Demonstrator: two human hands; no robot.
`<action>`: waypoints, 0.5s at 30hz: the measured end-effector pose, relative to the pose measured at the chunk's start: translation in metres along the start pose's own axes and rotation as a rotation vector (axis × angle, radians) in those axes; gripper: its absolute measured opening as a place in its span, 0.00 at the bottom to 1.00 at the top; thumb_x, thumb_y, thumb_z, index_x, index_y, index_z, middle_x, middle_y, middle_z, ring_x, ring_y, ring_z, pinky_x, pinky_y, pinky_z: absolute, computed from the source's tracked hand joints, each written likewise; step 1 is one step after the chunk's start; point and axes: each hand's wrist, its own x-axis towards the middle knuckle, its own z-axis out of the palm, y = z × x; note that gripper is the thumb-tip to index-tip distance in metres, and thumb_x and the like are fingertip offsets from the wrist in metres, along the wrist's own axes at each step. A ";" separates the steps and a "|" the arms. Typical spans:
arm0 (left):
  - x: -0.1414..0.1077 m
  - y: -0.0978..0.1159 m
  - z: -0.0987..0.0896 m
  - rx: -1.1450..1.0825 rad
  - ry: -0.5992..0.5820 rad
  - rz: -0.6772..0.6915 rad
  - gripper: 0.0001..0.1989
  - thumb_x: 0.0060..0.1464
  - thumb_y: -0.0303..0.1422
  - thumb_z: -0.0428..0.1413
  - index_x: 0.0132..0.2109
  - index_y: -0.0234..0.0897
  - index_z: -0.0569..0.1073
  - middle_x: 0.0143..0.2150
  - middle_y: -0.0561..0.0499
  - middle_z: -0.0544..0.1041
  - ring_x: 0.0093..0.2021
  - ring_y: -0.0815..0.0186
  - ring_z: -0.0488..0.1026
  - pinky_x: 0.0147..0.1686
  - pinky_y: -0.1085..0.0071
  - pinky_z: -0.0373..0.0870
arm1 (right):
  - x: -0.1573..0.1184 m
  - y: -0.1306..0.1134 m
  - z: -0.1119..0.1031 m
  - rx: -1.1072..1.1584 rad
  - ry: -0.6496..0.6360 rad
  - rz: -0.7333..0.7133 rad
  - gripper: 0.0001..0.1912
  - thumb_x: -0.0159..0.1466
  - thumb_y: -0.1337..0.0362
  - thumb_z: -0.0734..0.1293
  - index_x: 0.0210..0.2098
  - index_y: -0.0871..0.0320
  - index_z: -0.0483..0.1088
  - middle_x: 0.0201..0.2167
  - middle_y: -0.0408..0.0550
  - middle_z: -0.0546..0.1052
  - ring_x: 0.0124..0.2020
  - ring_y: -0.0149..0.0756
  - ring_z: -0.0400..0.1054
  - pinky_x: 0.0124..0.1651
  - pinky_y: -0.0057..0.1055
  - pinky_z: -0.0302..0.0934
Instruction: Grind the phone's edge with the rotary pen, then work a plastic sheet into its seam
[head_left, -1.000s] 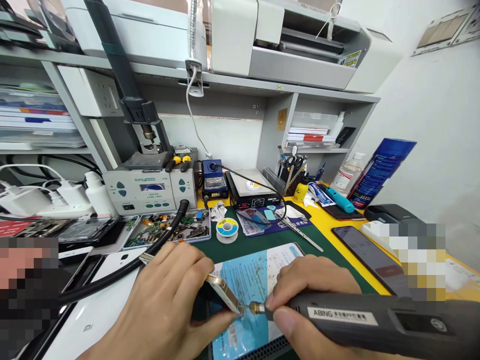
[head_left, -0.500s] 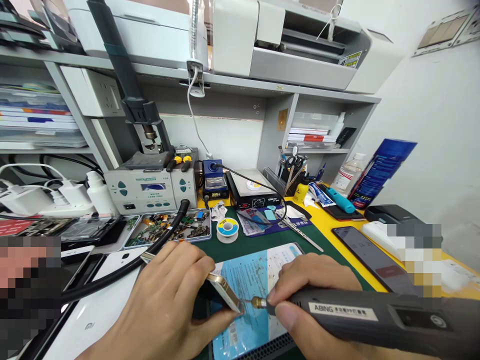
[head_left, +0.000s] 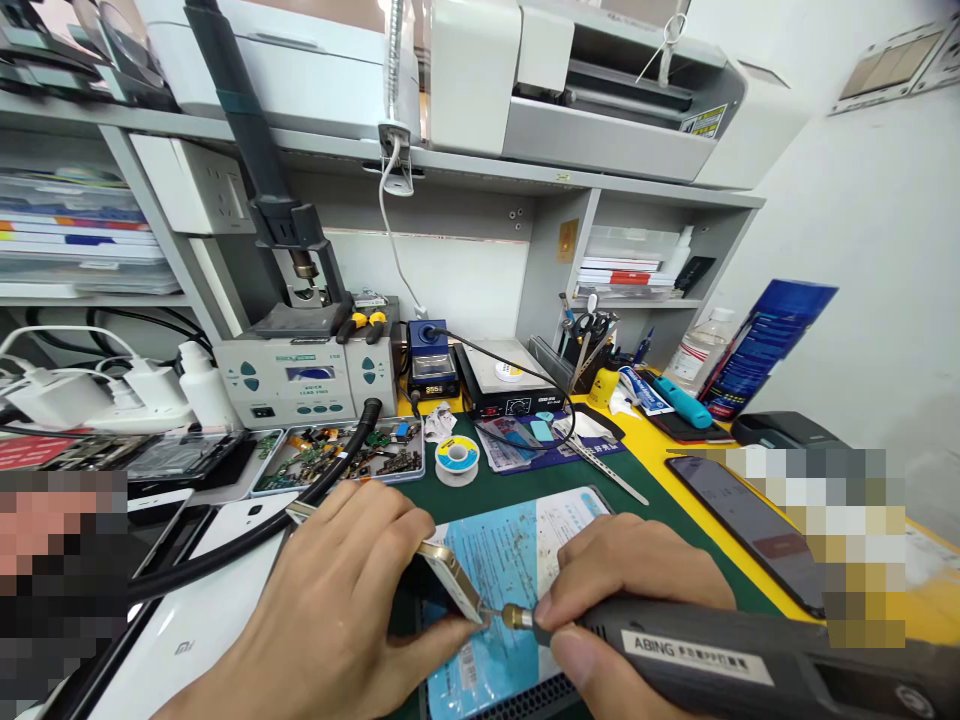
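My left hand (head_left: 330, 600) is closed around a phone (head_left: 450, 580) with a gold edge, held tilted on its side; most of it is hidden by my fingers. In my right hand (head_left: 630, 590) lies a dark grey rotary engraving pen (head_left: 750, 650) labelled ABING, gripped near its brass collet. Its thin tip meets or nearly meets the phone's lower corner; contact is too small to tell. Beneath both hands, a blue and white plastic packet (head_left: 510, 560) rests on the bench.
A solder spool (head_left: 457, 462) and a tray of small parts (head_left: 277, 490) stand behind my hands. A thick black hose (head_left: 247, 558) crosses a white phone (head_left: 202, 620) at left. Another phone (head_left: 742, 530) lies at right. A hot air station (head_left: 300, 380) stands behind.
The pen's body sits slightly lower at the right, and the view has shifted a little. Both hands keep their hold on the phone and the pen.
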 end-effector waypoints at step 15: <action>0.002 0.002 0.001 -0.055 -0.001 -0.036 0.18 0.52 0.36 0.65 0.45 0.36 0.67 0.35 0.48 0.71 0.33 0.60 0.67 0.33 0.62 0.65 | 0.000 -0.002 -0.009 -0.013 -0.037 -0.023 0.11 0.52 0.70 0.69 0.29 0.45 0.77 0.22 0.35 0.79 0.23 0.34 0.73 0.33 0.33 0.67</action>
